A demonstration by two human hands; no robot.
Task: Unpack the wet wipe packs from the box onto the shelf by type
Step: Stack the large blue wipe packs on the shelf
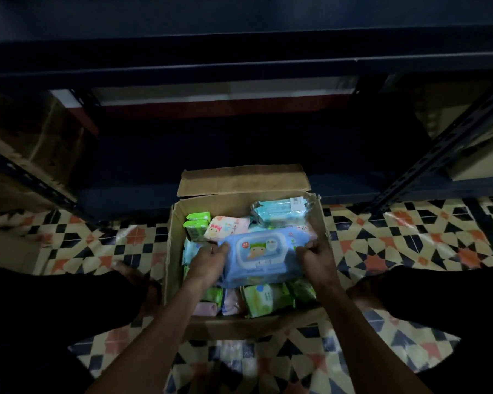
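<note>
We note the shelf (239, 177) ahead is dark and shows no sorted groups, so we judge the main risk is placing a pack with the wrong type for want of light. The box (172, 251) sits on the tiled floor (410, 245) just before it, crowded with green, pink and pale-blue packs, and lifting could drag neighbours out. We hold the blue pack (264, 255) atop the rest, left hand (208, 258) and right hand (315, 253) curled on its ends; the soft film may slip.
</note>
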